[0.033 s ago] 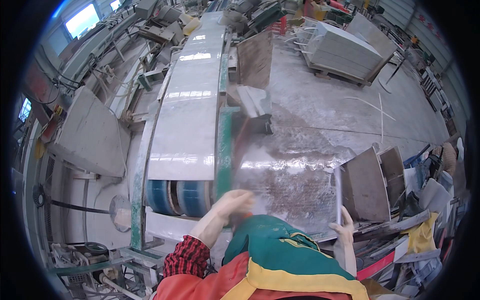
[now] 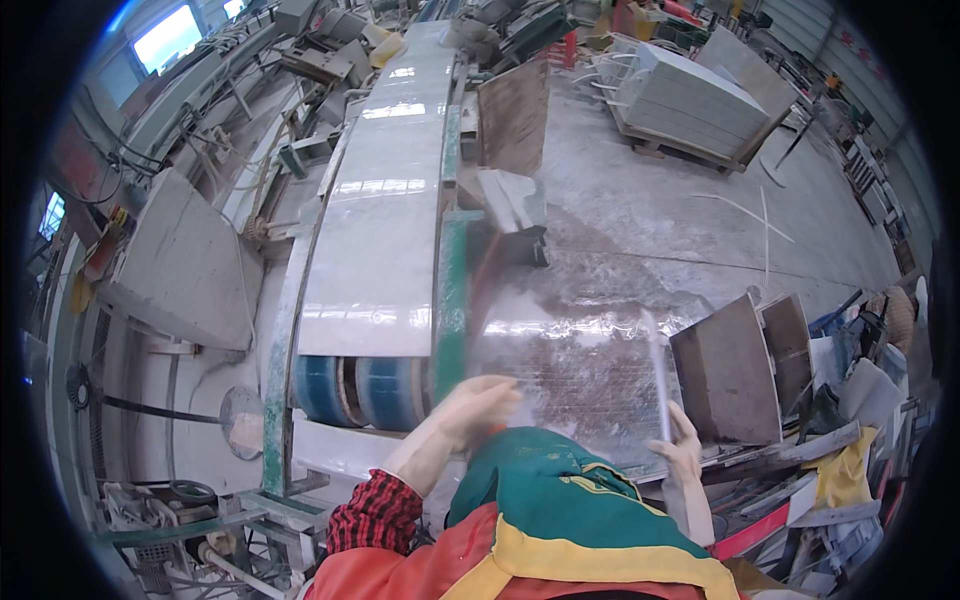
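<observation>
My left hand point(image 2: 482, 404), pale with its fingers curled closed, is over the green rail point(image 2: 450, 330) at the near end of a conveyor. Whatever it holds is hidden; a small orange bit shows just below it. My right hand point(image 2: 680, 452) grips the lower end of a thin whitish strip point(image 2: 658, 375), which stands up from it and is blurred. On the conveyor lies a glossy white slab point(image 2: 375, 250), its near edge short of two blue rollers point(image 2: 390, 394). Wet brown ground point(image 2: 580, 385) with white residue spreads between my hands.
Two brown boards point(image 2: 722, 372) lean just right of the strip. Scraps and a yellow cloth point(image 2: 845, 470) are heaped at the near right. A stack of white slabs point(image 2: 690, 100) stands at the far right. A large pale slab point(image 2: 190, 265) leans left of the conveyor.
The strip's upper end has swung left, and my right hand has shifted slightly left with it. My left hand has moved a little up and to the right.
</observation>
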Demonstrator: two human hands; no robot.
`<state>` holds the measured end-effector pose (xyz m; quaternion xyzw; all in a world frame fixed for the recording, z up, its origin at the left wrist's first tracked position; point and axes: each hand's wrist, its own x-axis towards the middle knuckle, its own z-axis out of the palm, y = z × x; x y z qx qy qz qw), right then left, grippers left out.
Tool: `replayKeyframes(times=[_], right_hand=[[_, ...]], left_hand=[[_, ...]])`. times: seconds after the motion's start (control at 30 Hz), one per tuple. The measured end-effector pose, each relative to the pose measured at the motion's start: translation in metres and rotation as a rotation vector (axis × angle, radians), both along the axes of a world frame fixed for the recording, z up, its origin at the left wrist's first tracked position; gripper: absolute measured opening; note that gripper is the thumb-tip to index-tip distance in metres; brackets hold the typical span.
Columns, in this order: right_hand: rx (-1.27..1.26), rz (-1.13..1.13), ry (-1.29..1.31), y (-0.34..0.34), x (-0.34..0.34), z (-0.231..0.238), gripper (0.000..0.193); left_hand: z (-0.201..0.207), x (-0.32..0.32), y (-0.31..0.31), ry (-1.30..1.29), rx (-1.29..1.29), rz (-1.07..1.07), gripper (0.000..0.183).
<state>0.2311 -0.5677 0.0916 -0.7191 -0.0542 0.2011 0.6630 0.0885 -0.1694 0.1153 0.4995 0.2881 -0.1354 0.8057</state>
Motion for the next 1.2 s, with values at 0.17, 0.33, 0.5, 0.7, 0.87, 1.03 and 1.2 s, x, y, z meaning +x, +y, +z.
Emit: replayKeyframes(times=[0.17,0.33,0.5,0.7,0.87,1.03,1.2], right_hand=[[-0.296,0.533,-0.432,0.144,-0.002,0.049,0.091],[-0.501,0.949,-0.967,0.248,-0.024,0.13,0.064],[-0.048,0.891,-1.118,0.272,-0.023,0.114,0.055],[-0.336,0.793,-0.8,0.21,0.001,0.055,0.053],[-0.485,0.67,-0.54,0.168,0.009,0.031,0.048],[-0.525,0.54,-0.36,0.144,0.003,0.018,0.048],[-0.566,0.514,-0.275,0.136,0.001,0.015,0.049]], left_hand=[[0.04,-0.003,-0.038,-0.206,-0.323,0.263,0.063],[0.035,-0.02,-0.027,-0.463,-0.352,0.707,0.037],[0.023,-0.067,0.012,-0.278,-0.167,1.034,0.021],[-0.044,-0.132,0.065,-0.226,-0.096,1.224,0.025],[-0.075,-0.134,0.084,-0.163,-0.053,1.275,0.038],[-0.09,-0.125,0.092,-0.226,-0.05,1.267,0.04],[-0.092,-0.116,0.098,-0.191,-0.073,1.308,0.041]])
